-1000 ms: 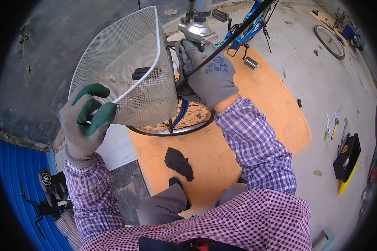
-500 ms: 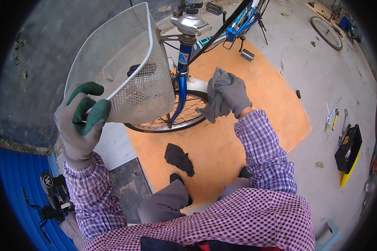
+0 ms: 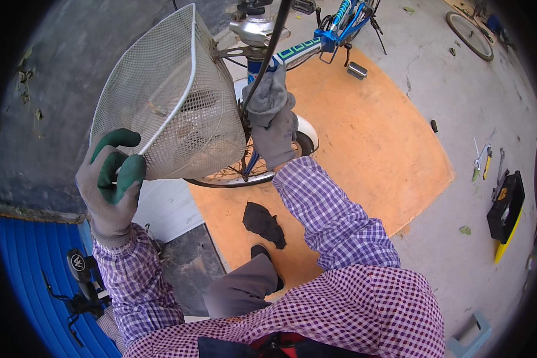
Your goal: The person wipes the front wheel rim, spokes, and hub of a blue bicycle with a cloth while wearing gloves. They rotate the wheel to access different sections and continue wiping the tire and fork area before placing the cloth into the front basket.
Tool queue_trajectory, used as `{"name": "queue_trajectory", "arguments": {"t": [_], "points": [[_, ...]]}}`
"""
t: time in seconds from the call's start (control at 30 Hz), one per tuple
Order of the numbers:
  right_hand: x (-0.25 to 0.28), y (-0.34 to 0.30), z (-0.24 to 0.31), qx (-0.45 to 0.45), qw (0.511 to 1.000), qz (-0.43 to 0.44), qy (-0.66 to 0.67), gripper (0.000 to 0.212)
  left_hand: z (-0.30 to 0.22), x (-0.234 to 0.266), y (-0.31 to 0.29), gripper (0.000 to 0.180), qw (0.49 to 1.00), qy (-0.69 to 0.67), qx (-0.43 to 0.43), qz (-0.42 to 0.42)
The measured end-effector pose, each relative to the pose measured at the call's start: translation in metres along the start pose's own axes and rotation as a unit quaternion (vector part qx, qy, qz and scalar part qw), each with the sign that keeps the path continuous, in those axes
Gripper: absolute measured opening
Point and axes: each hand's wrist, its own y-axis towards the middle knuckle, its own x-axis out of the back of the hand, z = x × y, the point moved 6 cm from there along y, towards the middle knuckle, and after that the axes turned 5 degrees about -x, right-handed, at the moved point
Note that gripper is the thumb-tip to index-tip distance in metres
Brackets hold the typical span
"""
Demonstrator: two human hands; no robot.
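Note:
A blue bicycle (image 3: 301, 52) stands with its front toward me, a white mesh basket (image 3: 167, 113) fixed ahead of its head tube. My left hand (image 3: 111, 179), in a grey glove with green-coated fingertips, is closed round the basket's near rim. A grey cloth (image 3: 267, 92) is bunched in my gloved right hand (image 3: 275, 136), pressed near the top of the front fork. Glove and cloth hide most of the fork and part of the front wheel (image 3: 307, 134). Between my feet and the wheel lies a crumpled dark cloth (image 3: 264, 224).
An orange board (image 3: 364, 143) lies under the bicycle. To the right on the concrete are several wrenches (image 3: 486, 156) and a black-and-yellow tool box (image 3: 507, 206). A loose wheel (image 3: 470, 37) lies at the far right. Blue corrugated sheeting (image 3: 27, 256) borders the left.
My right hand has moved left with the grey cloth, from beside the wheel onto the fork area. My left hand keeps its grip on the basket rim.

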Motion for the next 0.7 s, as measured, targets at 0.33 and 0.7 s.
{"name": "queue_trajectory", "arguments": {"t": [0.33, 0.7], "points": [[0.052, 0.004, -0.036, -0.172, 0.979, 0.108, -0.014, 0.044, 0.013, -0.007, -0.012, 0.042, 1.000, 0.011, -0.017, -0.007], [0.069, 0.077, 0.012, 0.038, 0.998, 0.013, 0.051, 0.058, -0.022, 0.005, -0.021, 0.049, 0.998, 0.023, -0.050, -0.023]]}}
